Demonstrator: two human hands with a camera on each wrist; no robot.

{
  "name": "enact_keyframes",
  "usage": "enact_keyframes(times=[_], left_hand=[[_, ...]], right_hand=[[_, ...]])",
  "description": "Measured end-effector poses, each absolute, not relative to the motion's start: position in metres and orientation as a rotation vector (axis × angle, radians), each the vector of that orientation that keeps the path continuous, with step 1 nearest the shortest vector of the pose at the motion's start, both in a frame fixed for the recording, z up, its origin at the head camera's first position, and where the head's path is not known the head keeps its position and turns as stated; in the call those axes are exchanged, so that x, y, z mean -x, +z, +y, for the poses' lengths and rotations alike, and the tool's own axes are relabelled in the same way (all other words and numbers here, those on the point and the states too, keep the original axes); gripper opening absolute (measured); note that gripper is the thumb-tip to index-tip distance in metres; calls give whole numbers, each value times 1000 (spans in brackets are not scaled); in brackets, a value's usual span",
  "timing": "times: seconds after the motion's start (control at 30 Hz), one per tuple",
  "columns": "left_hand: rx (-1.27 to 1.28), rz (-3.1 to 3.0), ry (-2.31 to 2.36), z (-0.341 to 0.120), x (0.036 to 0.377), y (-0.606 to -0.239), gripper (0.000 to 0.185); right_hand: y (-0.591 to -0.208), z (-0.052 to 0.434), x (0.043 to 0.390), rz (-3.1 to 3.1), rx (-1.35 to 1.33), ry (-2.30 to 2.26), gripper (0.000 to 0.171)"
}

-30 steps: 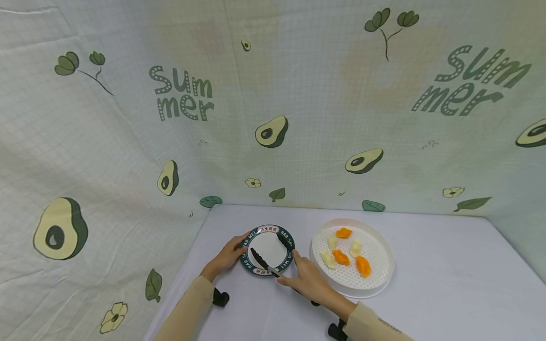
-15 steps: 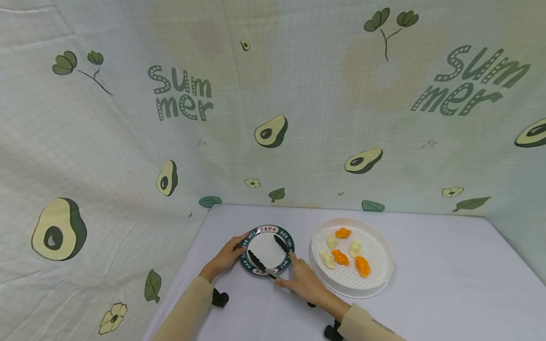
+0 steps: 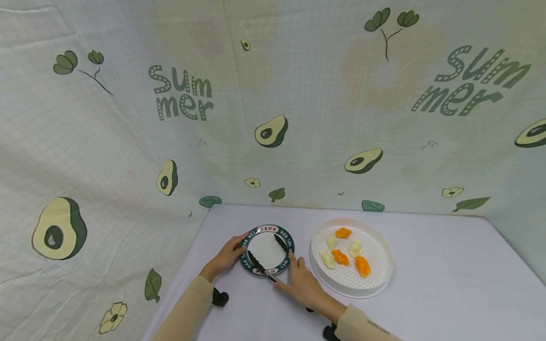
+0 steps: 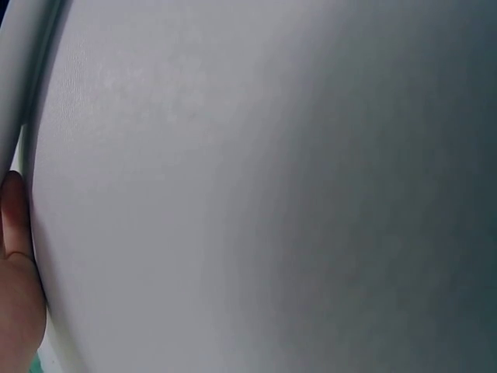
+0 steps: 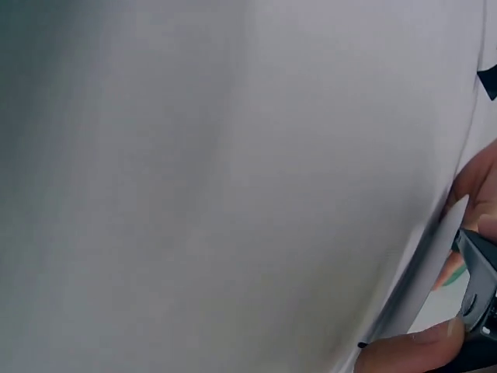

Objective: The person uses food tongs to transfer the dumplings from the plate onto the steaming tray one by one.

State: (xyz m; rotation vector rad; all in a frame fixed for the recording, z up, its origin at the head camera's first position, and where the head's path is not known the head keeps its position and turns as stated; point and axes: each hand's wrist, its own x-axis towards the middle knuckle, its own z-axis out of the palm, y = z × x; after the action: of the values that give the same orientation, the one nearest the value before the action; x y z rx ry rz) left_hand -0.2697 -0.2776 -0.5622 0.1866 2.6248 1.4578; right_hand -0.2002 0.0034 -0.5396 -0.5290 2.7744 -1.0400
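Note:
A small white plate (image 3: 268,250) with a lettered dark green rim lies on the table in the head view. At its left edge my left hand (image 3: 227,257) holds the rim. My right hand (image 3: 304,285) grips tongs (image 3: 257,263) at the plate's lower right. Their two black tips are spread apart over the plate, with nothing between them; whether they touch it I cannot tell. In the right wrist view the thumb and fingers hold the tongs' dark and metal part (image 5: 480,276). Only part of the left hand (image 4: 17,287) shows in the left wrist view.
Right of the plate stands a round white perforated tray (image 3: 381,277) bearing several orange pieces (image 3: 363,266) and pale yellow pieces (image 3: 328,259). White cloth (image 3: 452,265) covers the table. A printed curtain (image 3: 315,113) hangs behind and at the sides.
My right hand has shifted slightly left, carrying the tongs' spread tips a little left across the plate. The left hand, plate and tray look unmoved.

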Motion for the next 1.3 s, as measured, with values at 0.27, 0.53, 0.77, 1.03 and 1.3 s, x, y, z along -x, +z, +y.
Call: enact_keyframes(times=[0.27, 0.53, 0.77, 1.03, 1.3], left_hand=[[-193, 2616, 1464, -278, 271, -563, 51], [-212, 2624, 1454, -277, 273, -560, 51], [-220, 2622, 1452, -279, 273, -564, 52], [-213, 2621, 1439, -279, 274, -565, 52], [-151, 2628, 1422, -279, 271, -561, 51]], right_hand=[[-531, -2, 200, 2786, 496, -907, 106], [-526, -8, 198, 2853, 428, -752, 114], [-526, -8, 198, 2836, 427, -770, 117], [-519, -4, 199, 2884, 422, -685, 118], [-480, 12, 199, 2894, 423, -732, 109]])
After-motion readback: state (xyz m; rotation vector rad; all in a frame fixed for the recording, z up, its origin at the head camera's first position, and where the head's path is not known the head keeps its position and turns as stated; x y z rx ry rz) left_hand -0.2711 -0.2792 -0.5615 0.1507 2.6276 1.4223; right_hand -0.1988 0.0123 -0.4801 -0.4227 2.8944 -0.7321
